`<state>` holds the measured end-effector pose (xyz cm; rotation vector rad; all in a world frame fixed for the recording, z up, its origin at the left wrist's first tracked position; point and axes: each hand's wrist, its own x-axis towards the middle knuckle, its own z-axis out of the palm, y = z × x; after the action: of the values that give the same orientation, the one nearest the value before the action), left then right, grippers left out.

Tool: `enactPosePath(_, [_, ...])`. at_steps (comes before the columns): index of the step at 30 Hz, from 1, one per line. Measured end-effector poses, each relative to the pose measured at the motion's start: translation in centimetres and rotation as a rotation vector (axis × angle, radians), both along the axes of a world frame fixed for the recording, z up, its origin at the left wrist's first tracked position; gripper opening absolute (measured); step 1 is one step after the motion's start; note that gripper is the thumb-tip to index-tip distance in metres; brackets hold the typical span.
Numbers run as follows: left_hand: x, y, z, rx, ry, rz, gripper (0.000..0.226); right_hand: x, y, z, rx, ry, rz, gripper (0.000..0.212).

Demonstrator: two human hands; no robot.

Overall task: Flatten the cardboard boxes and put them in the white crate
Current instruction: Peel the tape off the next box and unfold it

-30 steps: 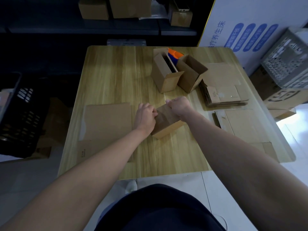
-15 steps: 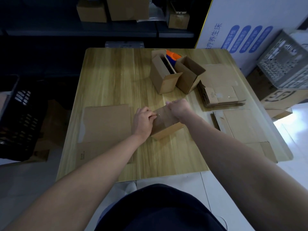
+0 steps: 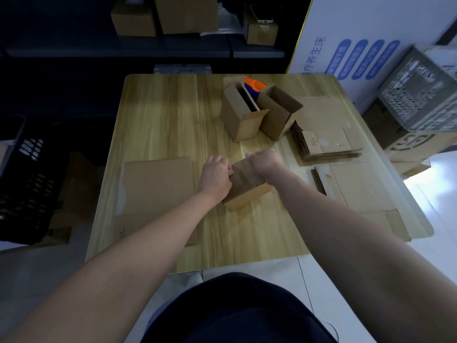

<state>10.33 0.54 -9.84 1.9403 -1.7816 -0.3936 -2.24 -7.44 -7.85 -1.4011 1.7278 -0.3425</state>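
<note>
Small cardboard box [image 3: 243, 186] near the centre of the wooden table [image 3: 168, 115], held between the two hands. The left hand [image 3: 215, 175] grips its left edge with curled fingers; the right hand [image 3: 265, 162] grips its far upper edge. The white crate [image 3: 420, 95] stands off the table, far right. Beside the crate, a white panel [image 3: 346, 26] bears blue Chinese characters, among them 养生床.

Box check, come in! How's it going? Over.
Left hand and right hand both gripping box. Box on table, not flat yet. Open boxes stand behind, clear of hands.
</note>
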Motion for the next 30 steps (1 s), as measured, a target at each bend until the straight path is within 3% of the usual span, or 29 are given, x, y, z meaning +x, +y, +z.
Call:
enactPosePath(4, [0.1,0.1,-0.1,0.048,-0.060,-0.069,0.016,0.0,0.0,0.0,-0.008,0.026,0.002,0.040])
enactPosePath(9, [1.5,0.8,-0.7,0.140,0.116,-0.189,0.028,-0.3,0.7,-0.8,0.002,0.121,-0.001,0.037])
enactPosePath(19, [1.3,0.2,-0.5,0.109,0.525,0.048,0.033,0.4,0.9,-1.0,-0.023,0.165,-0.004,0.040])
enactPosePath(26, [1.4,-1.3,1.7,0.032,1.130,0.315,0.030,0.0,0.2,-0.8,-0.047,0.201,-0.027,0.040])
enactPosePath(30, [1.8,-1.9,1.8,0.058,1.374,0.506,0.034,-0.2,0.1,-0.8,-0.070,0.207,-0.041,0.044])
